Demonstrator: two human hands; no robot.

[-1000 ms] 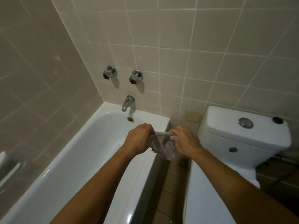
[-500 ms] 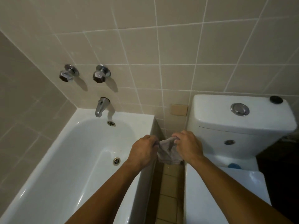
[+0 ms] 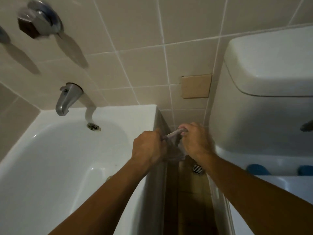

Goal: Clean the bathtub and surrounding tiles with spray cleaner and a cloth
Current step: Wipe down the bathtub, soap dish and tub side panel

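Beige wall tiles [image 3: 144,31] back the white bathtub [image 3: 50,158], its spout [image 3: 65,100] at the far rim. Over the tub's right edge, beside the toilet cistern [image 3: 271,82], my left hand [image 3: 149,148] and right hand [image 3: 194,141] both clench the grey cloth [image 3: 174,146]. No writing is legible.

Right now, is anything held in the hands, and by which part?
Yes: the cloth, gripped by both hands, left hand and right hand, along its bunched top edge; the rest hangs below.

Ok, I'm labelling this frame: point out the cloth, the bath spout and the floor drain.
cloth [image 3: 176,150]: head view, bunched middle between the hands.
bath spout [image 3: 65,100]: head view, curved metal body.
floor drain [image 3: 197,168]: head view, metal grate.
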